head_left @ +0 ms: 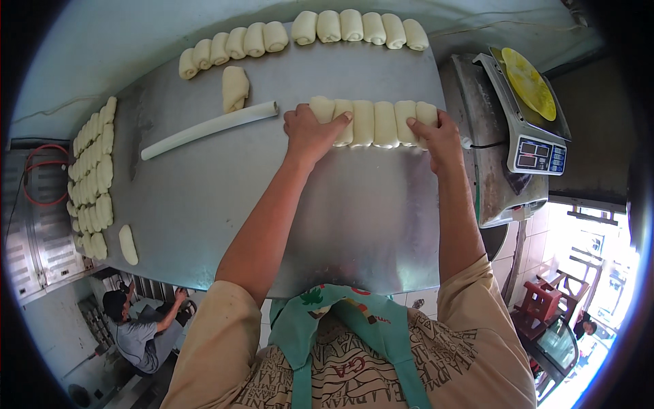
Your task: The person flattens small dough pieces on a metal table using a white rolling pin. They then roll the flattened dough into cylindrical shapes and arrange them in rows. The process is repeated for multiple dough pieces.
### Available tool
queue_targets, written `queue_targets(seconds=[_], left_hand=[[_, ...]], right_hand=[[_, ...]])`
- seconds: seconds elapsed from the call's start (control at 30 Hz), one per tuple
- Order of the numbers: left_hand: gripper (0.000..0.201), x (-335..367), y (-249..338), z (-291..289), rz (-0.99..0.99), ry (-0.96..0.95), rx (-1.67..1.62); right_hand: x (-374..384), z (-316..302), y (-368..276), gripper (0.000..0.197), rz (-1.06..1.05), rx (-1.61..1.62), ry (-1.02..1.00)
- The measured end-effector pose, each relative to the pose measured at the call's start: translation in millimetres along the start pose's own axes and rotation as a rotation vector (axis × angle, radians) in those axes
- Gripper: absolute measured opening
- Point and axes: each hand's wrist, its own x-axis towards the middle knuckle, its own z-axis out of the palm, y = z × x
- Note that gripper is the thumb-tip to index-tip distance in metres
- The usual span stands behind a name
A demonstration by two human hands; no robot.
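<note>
A row of several pale rolled dough pieces [364, 125] lies side by side on the metal table [354, 204]. Its left end is gripped by my left hand [315, 133], the thumb laid over the front of the rolls and the fingers wrapped at the side. My right hand [441, 140] holds the right end in the same way, thumb on top. Left of this row rests a white rolling tube [211, 129], set slantwise. Just behind its right part is a single folded dough roll [236, 88].
Two more rows of dough rolls [234, 46] [360, 28] line the far edge. Several dough rolls [92, 170] are packed at the left end, with one loose dough piece [128, 244] nearby. A scale [535, 146] with a yellow plate [528, 82] stands right. Another person [136, 330] sits lower left.
</note>
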Motion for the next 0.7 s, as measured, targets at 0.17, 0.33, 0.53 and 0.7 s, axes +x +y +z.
queue_targets(seconds=[0.17,0.33,0.53,0.7], left_hand=[[0.078,0.3,22.0,-13.2,-0.125,-0.191,-0.151],[0.066,-6.5,17.0,-10.1,-0.030,-0.295,-0.391],[0.063,-10.0,25.7,-3.1,-0.060,-0.369,-0.607],[0.056,17.3,16.2,-4.3,-0.225,-0.680,-0.969]], right_hand=[[-3.9,2.6,-19.5,0.075,0.087,0.055,-0.058],[6.3,-7.1,-10.1,0.073,0.193,0.166,-0.194],[-4.4,-10.4,-16.1,0.065,0.161,0.272,-0.348],[12.3,-6.0,-14.2,0.062,0.315,0.551,-0.469]])
